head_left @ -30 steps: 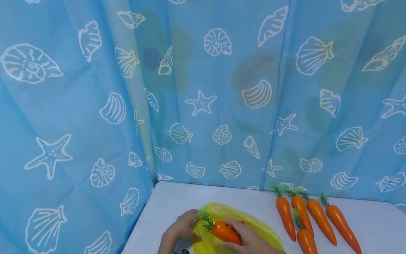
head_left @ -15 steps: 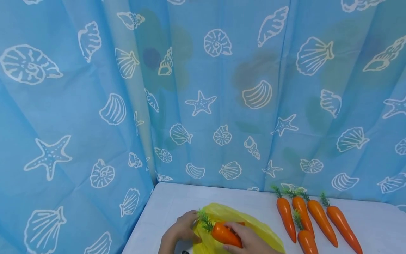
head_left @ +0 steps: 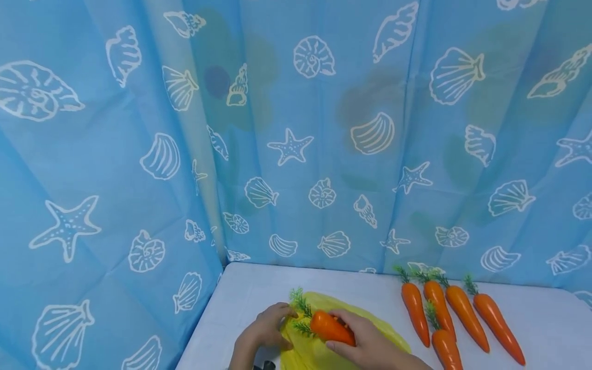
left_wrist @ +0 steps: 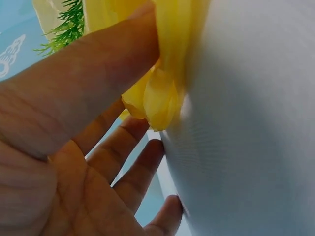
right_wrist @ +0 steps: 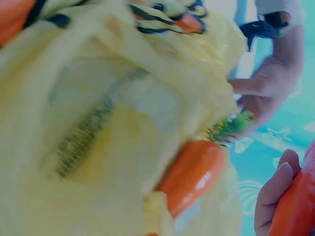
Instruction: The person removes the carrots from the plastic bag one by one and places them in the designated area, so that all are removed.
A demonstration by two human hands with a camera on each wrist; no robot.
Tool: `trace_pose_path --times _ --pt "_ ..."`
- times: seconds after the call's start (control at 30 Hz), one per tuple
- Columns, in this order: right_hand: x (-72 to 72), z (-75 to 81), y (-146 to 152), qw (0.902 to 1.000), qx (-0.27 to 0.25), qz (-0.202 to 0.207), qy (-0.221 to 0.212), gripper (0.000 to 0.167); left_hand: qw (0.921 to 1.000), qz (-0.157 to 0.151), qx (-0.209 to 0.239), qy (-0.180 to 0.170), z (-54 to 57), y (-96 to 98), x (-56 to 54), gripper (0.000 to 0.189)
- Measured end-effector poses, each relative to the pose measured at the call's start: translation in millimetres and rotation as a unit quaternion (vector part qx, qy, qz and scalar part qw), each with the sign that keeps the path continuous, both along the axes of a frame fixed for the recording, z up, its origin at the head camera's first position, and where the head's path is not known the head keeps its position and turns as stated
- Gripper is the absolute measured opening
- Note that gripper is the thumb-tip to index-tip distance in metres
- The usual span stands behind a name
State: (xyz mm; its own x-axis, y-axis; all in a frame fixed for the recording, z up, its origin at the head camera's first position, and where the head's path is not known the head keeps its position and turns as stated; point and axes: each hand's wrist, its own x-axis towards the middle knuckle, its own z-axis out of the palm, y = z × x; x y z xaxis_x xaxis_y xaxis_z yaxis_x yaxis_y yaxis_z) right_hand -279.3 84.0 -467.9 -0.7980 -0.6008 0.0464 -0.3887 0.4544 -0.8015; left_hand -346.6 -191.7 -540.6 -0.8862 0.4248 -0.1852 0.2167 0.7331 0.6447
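A yellow plastic bag lies on the white table. My left hand pinches its left edge; in the left wrist view the thumb lies over the yellow plastic, other fingers spread beneath. Over the bag, my right hand grips an orange carrot, its leafy end towards the left hand. The right wrist view shows right fingers round a carrot, and another carrot with green leaves at the bag's mouth. Two leaf tufts show in the head view; the second carrot's body is mostly hidden there.
Several carrots lie on the table to the right of the bag. A blue curtain with shell prints stands behind and on the left. A small black object is beside the left wrist.
My right hand has shifted slightly with the carrot, and two separate leaf tufts now show where they overlapped before. The left hand stays at the bag's edge. The head view has tilted a little.
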Motion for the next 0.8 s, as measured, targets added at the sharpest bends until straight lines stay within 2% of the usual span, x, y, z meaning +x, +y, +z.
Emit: trace_pose_path --times 0.17,0.33,0.57,0.8 --pt "3.6 25.9 7.8 0.9993 -0.022 -0.028 0.006 0.051 1.0 0.006 -0.002 0.001 -6.9 2.0 -5.3 0.051" --pt "4.7 42.6 13.7 0.9977 -0.017 -0.063 0.021 0.053 0.9999 0.007 -0.007 -0.003 -7.9 1.2 -2.9 0.05" --pt "3.4 42.7 25.4 0.9917 0.023 -0.125 0.021 0.059 0.9999 0.011 -0.005 -0.012 6.7 3.3 6.0 0.05" --pt "0.6 41.8 46.2 0.9828 0.05 -0.177 0.019 0.062 0.9998 0.017 -0.005 -0.009 3.5 5.7 3.1 0.049"
